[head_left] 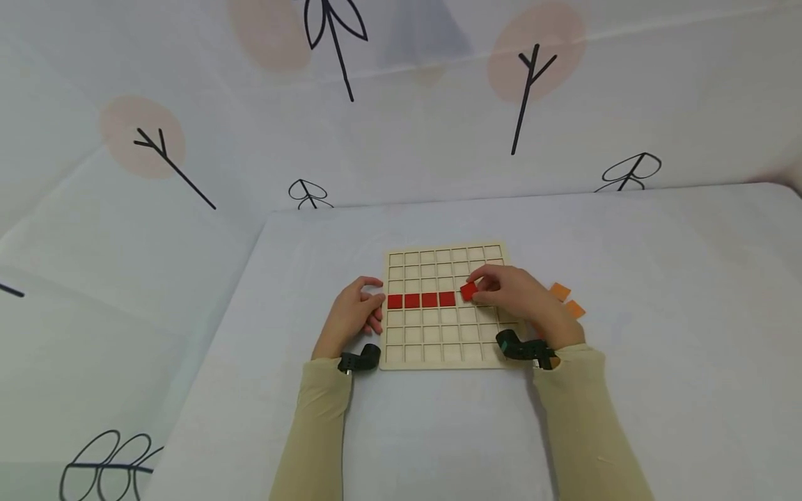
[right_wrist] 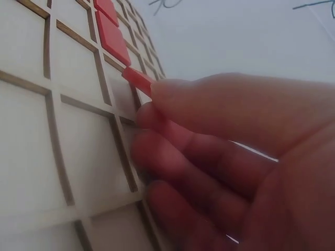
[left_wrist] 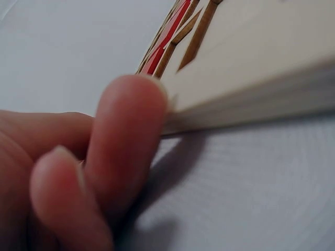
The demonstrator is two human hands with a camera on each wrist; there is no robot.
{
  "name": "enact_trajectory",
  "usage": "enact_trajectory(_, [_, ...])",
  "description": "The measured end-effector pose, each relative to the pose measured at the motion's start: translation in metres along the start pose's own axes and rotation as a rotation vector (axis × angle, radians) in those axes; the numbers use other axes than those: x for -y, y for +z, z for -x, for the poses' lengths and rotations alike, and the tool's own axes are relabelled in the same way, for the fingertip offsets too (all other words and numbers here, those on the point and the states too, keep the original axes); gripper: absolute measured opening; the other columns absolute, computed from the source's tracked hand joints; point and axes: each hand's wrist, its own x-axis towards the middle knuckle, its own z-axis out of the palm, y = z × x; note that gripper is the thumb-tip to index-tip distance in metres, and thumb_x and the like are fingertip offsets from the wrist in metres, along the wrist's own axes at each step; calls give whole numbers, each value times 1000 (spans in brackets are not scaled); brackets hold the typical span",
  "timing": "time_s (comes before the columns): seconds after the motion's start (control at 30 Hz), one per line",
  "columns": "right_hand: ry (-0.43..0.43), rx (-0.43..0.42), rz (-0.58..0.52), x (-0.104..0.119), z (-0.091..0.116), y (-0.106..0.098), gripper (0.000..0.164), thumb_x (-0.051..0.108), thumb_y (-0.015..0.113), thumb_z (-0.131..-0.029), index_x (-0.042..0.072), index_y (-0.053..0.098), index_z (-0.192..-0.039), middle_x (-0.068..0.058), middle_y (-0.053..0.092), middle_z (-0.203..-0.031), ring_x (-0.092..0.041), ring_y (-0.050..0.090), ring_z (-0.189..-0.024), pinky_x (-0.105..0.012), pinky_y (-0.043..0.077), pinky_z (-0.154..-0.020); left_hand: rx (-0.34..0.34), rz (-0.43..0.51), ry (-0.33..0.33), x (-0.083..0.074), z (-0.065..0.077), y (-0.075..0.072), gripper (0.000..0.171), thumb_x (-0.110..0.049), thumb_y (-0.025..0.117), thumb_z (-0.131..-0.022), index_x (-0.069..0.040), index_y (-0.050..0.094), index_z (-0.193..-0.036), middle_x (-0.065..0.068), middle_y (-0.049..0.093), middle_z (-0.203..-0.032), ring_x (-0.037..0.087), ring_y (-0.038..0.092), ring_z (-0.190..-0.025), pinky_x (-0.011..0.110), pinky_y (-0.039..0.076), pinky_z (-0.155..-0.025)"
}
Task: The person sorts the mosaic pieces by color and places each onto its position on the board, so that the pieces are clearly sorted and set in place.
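Note:
A pale wooden grid board [head_left: 441, 335] lies on the table, with several red square tiles [head_left: 429, 300] in a row starting at its left edge. My right hand [head_left: 523, 296] pinches another red tile [right_wrist: 137, 79] between thumb and fingertips, tilted over the cell just right of that row. My left hand [head_left: 352, 313] rests at the board's left edge, its fingers loosely bent. In the left wrist view a fingertip [left_wrist: 128, 115] touches or nearly touches the board's side; that hand holds nothing.
Orange square tiles [head_left: 574, 309] lie on the white-covered table [head_left: 677, 334] right of the board, partly behind the right wrist. A white cloth with printed plant drawings [head_left: 426, 139] hangs behind. Each wrist wears a black camera mount [head_left: 360, 358].

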Motion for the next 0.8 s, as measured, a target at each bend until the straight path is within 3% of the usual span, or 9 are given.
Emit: enact_trajectory(0.8, [25,33,73,8,-4,6,26,24,64,-81,13,59,-104,1,58,-85,-17,51,-80,-32,39,-72,2,6,12,0,1,-1,28,-25,54,-90,-20,46,-116,12,59,-70,25,61,-52,31,49,-45])
